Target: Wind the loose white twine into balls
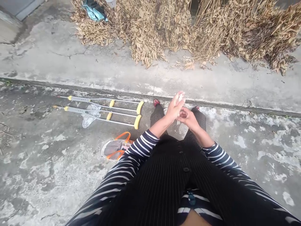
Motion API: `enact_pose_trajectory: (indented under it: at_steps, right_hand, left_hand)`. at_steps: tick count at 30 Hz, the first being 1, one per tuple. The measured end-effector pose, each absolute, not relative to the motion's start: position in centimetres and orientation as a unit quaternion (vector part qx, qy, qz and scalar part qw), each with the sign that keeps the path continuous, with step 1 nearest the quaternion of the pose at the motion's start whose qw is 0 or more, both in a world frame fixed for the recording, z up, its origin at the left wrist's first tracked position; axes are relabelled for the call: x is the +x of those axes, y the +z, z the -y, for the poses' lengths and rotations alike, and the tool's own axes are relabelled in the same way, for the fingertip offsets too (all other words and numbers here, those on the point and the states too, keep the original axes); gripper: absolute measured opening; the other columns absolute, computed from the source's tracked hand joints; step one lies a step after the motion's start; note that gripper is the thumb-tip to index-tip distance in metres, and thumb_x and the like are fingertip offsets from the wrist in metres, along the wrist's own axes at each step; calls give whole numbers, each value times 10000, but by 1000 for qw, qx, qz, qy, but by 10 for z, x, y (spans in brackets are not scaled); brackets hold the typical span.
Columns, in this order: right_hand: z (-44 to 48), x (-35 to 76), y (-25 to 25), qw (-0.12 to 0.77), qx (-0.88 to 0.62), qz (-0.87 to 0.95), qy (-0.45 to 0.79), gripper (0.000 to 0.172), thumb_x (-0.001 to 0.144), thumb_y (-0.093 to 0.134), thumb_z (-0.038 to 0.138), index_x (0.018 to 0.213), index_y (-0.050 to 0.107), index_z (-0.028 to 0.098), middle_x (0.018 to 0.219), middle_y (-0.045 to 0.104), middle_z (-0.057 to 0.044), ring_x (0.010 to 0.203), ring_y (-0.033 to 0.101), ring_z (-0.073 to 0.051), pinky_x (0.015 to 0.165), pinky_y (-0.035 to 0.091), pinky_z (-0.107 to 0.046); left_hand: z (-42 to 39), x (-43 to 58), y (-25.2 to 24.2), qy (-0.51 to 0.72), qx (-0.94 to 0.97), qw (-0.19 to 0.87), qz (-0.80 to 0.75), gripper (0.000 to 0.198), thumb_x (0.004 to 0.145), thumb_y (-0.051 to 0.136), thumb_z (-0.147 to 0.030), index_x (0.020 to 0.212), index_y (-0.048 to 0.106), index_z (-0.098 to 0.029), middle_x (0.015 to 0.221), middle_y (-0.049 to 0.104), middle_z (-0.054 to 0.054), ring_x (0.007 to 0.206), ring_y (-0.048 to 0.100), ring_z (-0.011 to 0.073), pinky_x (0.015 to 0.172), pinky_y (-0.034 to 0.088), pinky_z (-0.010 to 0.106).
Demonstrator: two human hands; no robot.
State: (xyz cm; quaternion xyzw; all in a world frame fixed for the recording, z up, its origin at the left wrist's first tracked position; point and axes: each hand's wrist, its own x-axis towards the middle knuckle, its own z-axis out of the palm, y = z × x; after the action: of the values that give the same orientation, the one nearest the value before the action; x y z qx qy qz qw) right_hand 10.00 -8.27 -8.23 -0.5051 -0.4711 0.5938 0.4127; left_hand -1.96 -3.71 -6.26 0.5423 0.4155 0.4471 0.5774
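I look down over my black ribbed dress (169,175) and striped sleeves at both hands, raised together above my knees. My left hand (174,108) is held upright with its fingers pressed round a small whitish thing (181,96) at the fingertips; I cannot make out what it is. My right hand (187,118) sits just below and to the right, fingers curled, touching the left palm. Whether it holds anything is hidden. My red shoes (156,102) show beyond the knees.
Two crutches (103,110) with yellow pads lie on the concrete at the left, a clear plastic bag (89,116) across them. A transparent bag with orange handles (116,149) rests by my left elbow. Bundles of dried plants (188,28) line the far side past a step edge (94,89).
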Motion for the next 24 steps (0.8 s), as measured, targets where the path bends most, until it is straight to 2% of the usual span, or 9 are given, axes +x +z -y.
enact_pose_trajectory:
  at_steps: [2,5,8,11,15,21,24]
  right_hand:
    - [84,101,-79,416,-517,504,554,410,657,873,324,1001,684,205,696,618,46,611,489,-114,635,428,-246]
    - [87,105,-75,421,-518,534,519,250,771,781,374,950,725,209,697,626,25,652,530,-136,671,447,-267]
    - [94,109,-67,406,-501,523,557,245,851,694,429,958,754,216,681,636,15,626,547,-137,595,436,-257]
    - [101,111,-59,402,-472,459,636,317,842,713,479,989,765,203,656,655,10,555,539,-118,512,397,-237]
    - [100,114,-46,396,-439,386,708,355,794,787,453,1037,769,194,639,681,-7,551,590,-130,497,397,-233]
    - [89,113,-35,429,-438,311,726,276,758,816,374,959,768,192,608,643,4,548,592,-127,489,403,-225]
    - [85,110,-34,436,-449,298,721,250,762,809,357,943,759,193,640,657,-4,584,610,-135,504,427,-229]
  left_hand:
    - [40,-22,-59,454,539,581,-407,435,1057,427,-368,1470,464,-233,1578,496,100,1494,445,222,1240,349,424]
    - [40,-28,-56,479,517,587,-398,435,1066,392,-410,1446,500,-229,1551,531,107,1459,490,222,1222,381,425]
    - [34,-40,-59,505,502,578,-398,434,1070,369,-427,1424,522,-228,1528,558,114,1433,519,225,1198,409,423]
    - [26,-51,-72,502,498,572,-415,441,1070,361,-442,1410,536,-221,1501,583,118,1401,548,222,1140,466,402]
    - [20,-61,-101,478,506,561,-447,420,1039,447,-417,1365,588,-193,1425,646,123,1293,621,225,1036,536,359]
    - [16,-70,-134,386,567,524,-505,334,943,567,-222,1246,695,-166,1168,771,96,1048,725,203,964,539,323]
    - [17,-79,-134,330,614,497,-517,296,924,588,-221,1179,731,-177,1033,796,86,973,739,215,904,540,316]
